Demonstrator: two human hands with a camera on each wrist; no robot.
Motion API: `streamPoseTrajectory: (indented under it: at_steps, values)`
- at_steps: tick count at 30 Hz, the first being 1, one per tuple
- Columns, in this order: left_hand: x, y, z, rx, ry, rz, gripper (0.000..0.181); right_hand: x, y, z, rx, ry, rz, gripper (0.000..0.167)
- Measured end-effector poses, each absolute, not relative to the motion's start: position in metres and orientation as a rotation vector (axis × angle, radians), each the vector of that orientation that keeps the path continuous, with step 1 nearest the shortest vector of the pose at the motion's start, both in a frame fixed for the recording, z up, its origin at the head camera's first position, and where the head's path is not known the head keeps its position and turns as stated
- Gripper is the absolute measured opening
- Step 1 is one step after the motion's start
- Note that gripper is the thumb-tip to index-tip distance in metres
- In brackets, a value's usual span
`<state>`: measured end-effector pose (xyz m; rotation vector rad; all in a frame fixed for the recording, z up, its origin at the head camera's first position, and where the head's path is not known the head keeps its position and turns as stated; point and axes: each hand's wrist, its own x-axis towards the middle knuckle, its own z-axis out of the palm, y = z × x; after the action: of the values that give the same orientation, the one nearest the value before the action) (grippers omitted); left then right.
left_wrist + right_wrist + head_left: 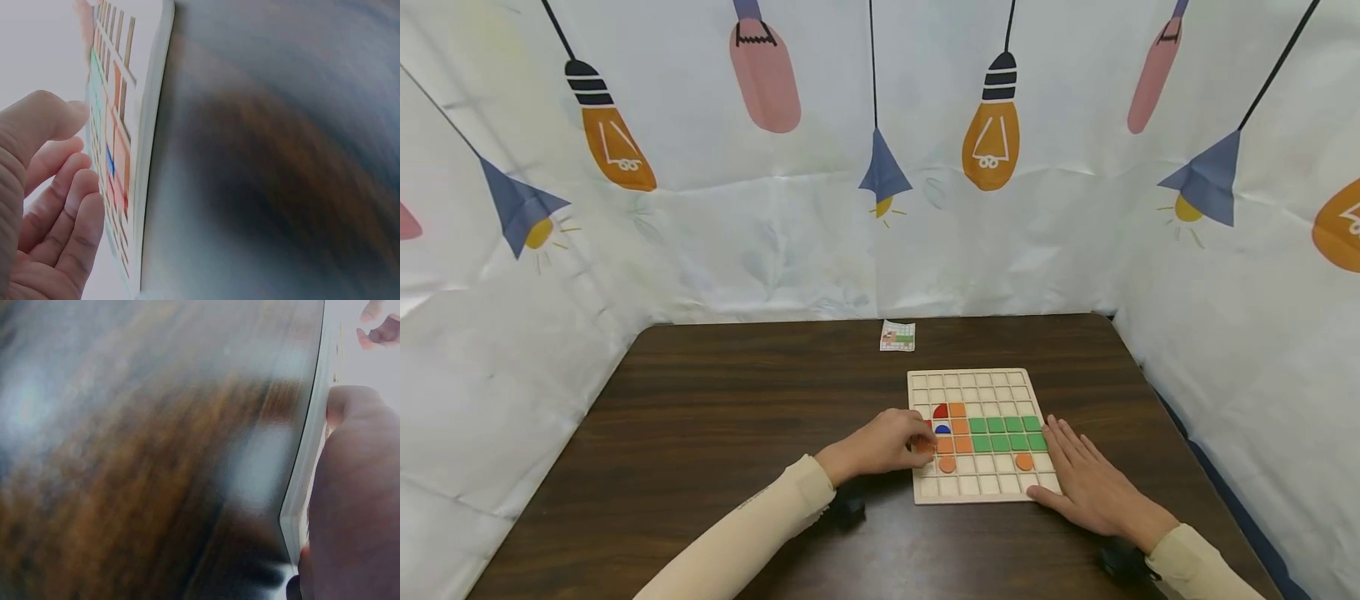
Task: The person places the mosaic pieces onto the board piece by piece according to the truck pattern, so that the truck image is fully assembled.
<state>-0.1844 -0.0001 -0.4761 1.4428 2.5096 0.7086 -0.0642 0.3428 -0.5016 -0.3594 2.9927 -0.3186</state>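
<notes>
A pale wooden grid board point(985, 484) lies on the table, with flat coloured pieces in its cells. My left hand point(891, 442) is over the board's left edge, thumb and fingers bent near an orange piece partly covered by them. In the left wrist view, the thumb and fingers point(83, 231) are apart, with nothing visible between them. Close by are a red rounded piece point(941, 411), a blue half-round point(942, 429), orange squares point(957, 410) and an orange disc point(947, 464). My right hand point(1090, 487) rests along the right edge, fingers extended, beside several green squares point(1004, 442).
Behind the board, a small printed card point(898, 336) with a coloured grid lies near the table's far edge. Another orange disc point(1024, 462) sits in the lower right of the board. White printed curtains point(775, 250) surround the dark wooden table point(737, 392).
</notes>
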Motion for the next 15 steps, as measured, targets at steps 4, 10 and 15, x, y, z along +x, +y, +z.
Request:
streamPoseTrajectory:
  at_steps: [4,10,15]
  values:
    - [-0.187,-0.016,-0.474,1.347,2.548,0.760,0.020,-0.063,0.347,-0.501,-0.360,2.995,-0.308,0.104]
    - [-0.191,-0.045,-0.471,1.241,2.635,0.767,0.020,-0.062,0.349,-0.499,-0.352,2.983,-0.330,0.104]
    - [-0.192,-0.077,-0.471,1.187,2.708,0.792,0.018,-0.061,0.351,-0.500,-0.357,2.989,-0.352,0.103]
